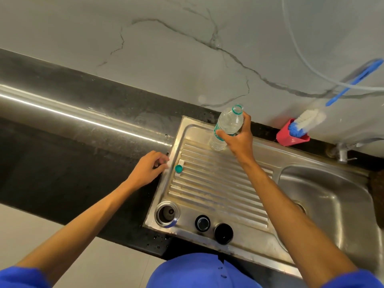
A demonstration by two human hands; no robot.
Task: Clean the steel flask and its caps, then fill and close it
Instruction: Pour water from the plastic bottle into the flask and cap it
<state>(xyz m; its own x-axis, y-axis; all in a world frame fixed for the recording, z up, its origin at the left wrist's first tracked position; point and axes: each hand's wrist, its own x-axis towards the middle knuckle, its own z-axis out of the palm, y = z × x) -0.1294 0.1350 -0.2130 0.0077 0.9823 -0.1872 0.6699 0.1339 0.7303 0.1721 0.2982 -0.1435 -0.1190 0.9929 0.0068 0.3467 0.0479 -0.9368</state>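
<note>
The open steel flask (167, 214) stands upright at the near left corner of the ribbed draining board (218, 183). Two dark caps rest to its right: a smaller one (202, 223) and a wider black one (223, 233). My right hand (239, 138) grips an uncapped clear plastic water bottle (227, 125), which stands on the far end of the board. Its green cap (178, 168) lies on the board's left edge. My left hand (150, 168) hovers just left of that cap, fingers curled and holding nothing.
The sink basin (324, 204) lies to the right with a tap (342, 154) behind it. A red holder (291, 136) with a blue-handled bottle brush (309, 119) stands against the wall. Dark countertop (62, 163) spreads to the left.
</note>
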